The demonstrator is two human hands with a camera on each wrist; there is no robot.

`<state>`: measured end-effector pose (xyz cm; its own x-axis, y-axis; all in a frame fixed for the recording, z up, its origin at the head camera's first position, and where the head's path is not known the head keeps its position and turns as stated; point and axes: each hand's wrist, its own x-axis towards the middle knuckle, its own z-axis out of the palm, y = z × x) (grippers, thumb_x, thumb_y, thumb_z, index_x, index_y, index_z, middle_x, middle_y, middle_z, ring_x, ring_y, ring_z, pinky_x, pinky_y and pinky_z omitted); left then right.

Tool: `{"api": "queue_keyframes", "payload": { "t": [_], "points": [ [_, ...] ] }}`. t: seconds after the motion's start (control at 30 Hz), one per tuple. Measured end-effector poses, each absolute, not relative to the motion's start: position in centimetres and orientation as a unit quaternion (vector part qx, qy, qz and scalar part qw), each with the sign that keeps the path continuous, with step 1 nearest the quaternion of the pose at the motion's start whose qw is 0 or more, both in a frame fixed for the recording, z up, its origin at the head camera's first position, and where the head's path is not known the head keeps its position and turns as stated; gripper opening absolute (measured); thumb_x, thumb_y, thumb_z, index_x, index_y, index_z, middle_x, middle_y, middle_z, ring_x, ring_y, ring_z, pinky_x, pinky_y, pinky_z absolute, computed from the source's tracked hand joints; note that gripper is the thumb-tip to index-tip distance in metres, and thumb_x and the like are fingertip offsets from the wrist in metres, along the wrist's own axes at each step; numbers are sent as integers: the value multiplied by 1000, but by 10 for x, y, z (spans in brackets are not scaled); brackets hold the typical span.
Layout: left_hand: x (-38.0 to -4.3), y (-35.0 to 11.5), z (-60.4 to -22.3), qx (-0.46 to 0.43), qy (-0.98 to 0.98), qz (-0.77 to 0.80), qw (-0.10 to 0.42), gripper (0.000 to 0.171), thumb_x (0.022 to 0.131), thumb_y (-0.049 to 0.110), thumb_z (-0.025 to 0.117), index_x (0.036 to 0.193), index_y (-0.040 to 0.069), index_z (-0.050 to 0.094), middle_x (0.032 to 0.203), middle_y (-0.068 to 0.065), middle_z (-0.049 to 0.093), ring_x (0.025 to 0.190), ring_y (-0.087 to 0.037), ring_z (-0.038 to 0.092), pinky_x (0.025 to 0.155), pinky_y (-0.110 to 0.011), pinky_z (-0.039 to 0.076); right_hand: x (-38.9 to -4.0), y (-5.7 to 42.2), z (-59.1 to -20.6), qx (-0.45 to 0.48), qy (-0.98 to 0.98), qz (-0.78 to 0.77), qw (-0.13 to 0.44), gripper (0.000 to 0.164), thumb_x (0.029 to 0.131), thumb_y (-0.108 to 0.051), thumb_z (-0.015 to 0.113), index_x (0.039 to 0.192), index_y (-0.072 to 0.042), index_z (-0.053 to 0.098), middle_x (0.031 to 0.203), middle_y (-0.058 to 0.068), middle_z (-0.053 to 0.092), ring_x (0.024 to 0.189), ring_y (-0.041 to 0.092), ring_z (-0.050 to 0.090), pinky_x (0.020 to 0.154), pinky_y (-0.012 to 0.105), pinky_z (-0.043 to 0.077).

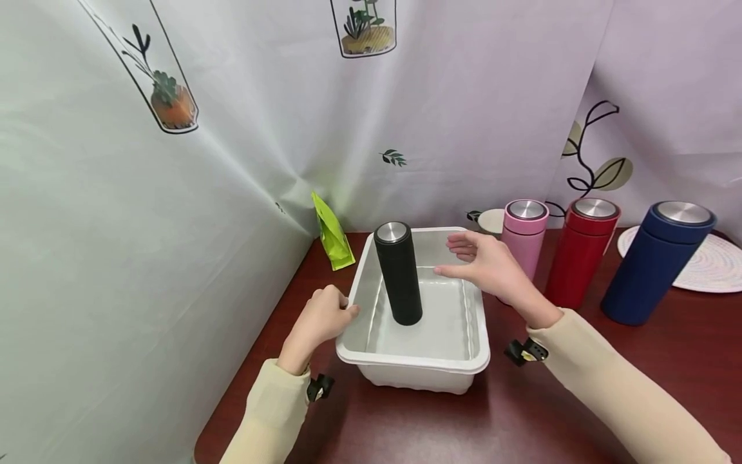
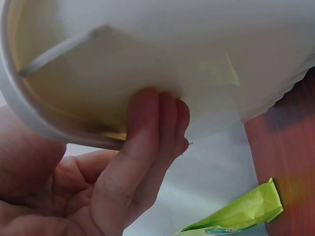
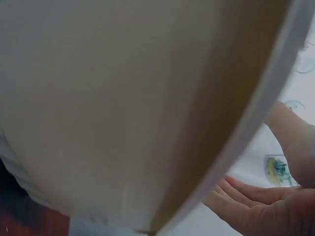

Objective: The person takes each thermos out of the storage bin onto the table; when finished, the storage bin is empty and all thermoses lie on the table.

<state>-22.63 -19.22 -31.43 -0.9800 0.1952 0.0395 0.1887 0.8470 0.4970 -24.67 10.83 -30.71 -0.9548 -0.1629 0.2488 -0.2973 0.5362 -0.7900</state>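
Note:
A white plastic basin [image 1: 413, 364] stands on the table, and a black thermos flask [image 1: 400, 277] with a silver lid top stands upright inside it. My left hand [image 1: 326, 314] grips the basin's left rim; in the left wrist view its fingers [image 2: 142, 123] press the outer wall below the rim. Over the basin's right side is my right hand [image 1: 484, 261], thumb and fingers spread apart with nothing between them. The basin's wall fills most of the right wrist view, and the right hand [image 3: 261, 206] shows past its rim.
Right of the basin stand a pink flask [image 1: 524, 241], a red flask [image 1: 582, 258] and a blue flask [image 1: 655, 264]. A round woven mat [image 1: 710, 264] lies behind the blue one. At the back left is a green pouch [image 1: 333, 238]. Fabric-covered walls border the table's left and back.

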Motion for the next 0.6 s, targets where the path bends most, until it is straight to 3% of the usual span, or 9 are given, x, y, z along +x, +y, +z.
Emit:
{"api": "queue_keyframes", "payload": {
  "t": [0.6],
  "points": [
    [-226, -192, -313, 97, 963, 253, 8, 52, 87, 14, 69, 49, 16, 33, 48, 6, 21, 47, -8, 22, 45, -23, 24, -274, 76, -318, 190, -861, 469, 40, 72, 76, -25, 84, 134, 4, 52, 134, 22, 57, 124, 35, 57, 104, 44, 44]
  ]
}}
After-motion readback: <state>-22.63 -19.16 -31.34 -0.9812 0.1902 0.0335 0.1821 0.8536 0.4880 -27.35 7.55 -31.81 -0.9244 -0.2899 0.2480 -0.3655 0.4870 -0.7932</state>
